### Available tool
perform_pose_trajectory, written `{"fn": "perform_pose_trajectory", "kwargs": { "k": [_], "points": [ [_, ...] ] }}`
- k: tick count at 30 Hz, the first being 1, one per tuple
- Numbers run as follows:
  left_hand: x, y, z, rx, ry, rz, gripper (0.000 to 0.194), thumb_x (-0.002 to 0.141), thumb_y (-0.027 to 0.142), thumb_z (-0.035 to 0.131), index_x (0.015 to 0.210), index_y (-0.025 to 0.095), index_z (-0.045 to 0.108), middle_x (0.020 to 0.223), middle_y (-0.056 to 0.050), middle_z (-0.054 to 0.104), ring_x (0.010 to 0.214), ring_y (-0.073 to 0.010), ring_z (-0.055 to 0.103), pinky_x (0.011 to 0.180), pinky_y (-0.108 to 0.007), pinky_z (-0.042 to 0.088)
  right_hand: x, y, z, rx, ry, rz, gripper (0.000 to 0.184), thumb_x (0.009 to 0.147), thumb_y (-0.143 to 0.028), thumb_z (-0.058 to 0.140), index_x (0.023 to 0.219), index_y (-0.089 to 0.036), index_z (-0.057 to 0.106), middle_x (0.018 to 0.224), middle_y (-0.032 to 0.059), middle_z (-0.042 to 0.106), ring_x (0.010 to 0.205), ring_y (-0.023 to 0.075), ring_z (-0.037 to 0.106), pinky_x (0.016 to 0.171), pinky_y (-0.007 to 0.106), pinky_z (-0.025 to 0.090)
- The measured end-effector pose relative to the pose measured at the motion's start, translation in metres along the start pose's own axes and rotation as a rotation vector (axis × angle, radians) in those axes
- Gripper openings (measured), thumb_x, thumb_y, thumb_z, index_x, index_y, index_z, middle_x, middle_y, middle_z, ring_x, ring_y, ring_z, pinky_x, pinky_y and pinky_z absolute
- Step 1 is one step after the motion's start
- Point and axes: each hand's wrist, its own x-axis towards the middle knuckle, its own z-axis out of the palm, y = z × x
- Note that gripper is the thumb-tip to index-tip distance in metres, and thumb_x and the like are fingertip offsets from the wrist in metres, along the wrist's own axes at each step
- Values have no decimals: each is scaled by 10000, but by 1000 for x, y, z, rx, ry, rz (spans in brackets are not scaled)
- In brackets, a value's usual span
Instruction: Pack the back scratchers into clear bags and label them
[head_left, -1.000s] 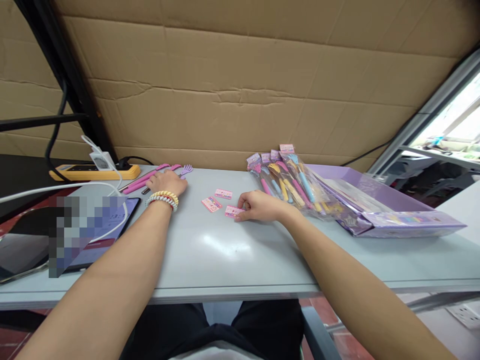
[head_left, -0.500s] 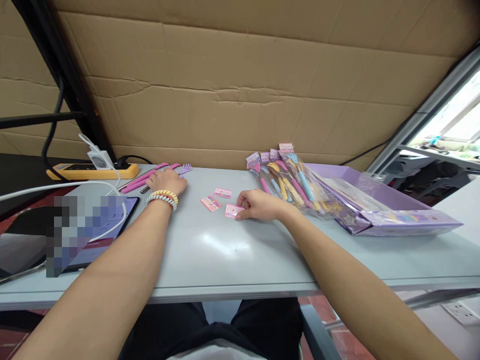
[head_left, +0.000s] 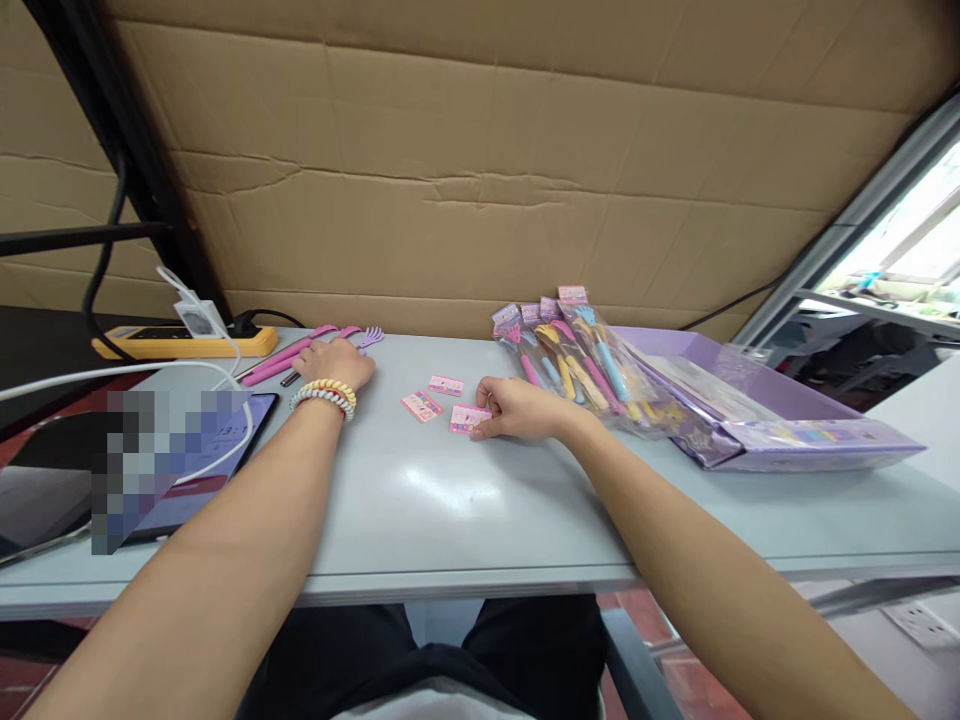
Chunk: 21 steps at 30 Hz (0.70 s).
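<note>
My right hand [head_left: 519, 409] rests on the grey table [head_left: 450, 500], fingertips pinching a small pink label card [head_left: 466, 420]. Two more pink cards [head_left: 422, 405] lie just to its left, the other [head_left: 445, 385] further back. My left hand [head_left: 334, 362], with bead bracelets on the wrist, lies over the handles of pink and purple sticks with a small purple hand-shaped end [head_left: 370, 339]. Whether it grips them I cannot tell.
Bagged colourful sticks [head_left: 570, 355] fan out at the back right, beside a purple flat box [head_left: 750, 415]. A yellow power strip [head_left: 184, 343] with a white charger and cable sits back left. A tablet [head_left: 180, 455] lies at the left. Cardboard wall behind.
My right hand has shifted slightly and lifted the near edge of the pink card. The left hand has stayed put.
</note>
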Motion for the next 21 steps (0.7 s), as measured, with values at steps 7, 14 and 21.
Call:
{"fn": "perform_pose_trajectory", "kwargs": {
  "k": [7,14,21],
  "points": [
    [-2,3,-1,-11,22,28,524,693,342,536,1166,117,567,1286,-219,502,1200,-372,432,927,-470,328,0,0,0,-3,17,-17,431,637,-530,678,834,-226,443,843,11,566,684,149,484,555,251,320],
    [-4,3,1,-16,57,73,530,696,328,524,1165,83,558,1262,-239,512,1182,-373,448,942,-476,332,-1,-1,-1,-16,16,-15,438,635,-546,671,805,-224,426,809,2,547,652,137,452,542,246,301],
    [-52,30,-38,-28,132,355,446,751,307,491,1124,72,552,1140,-218,572,1085,-324,527,861,-399,426,-1,-2,-1,11,0,-16,421,637,-516,685,835,-223,456,801,-1,571,656,139,485,541,243,315]
  ]
}}
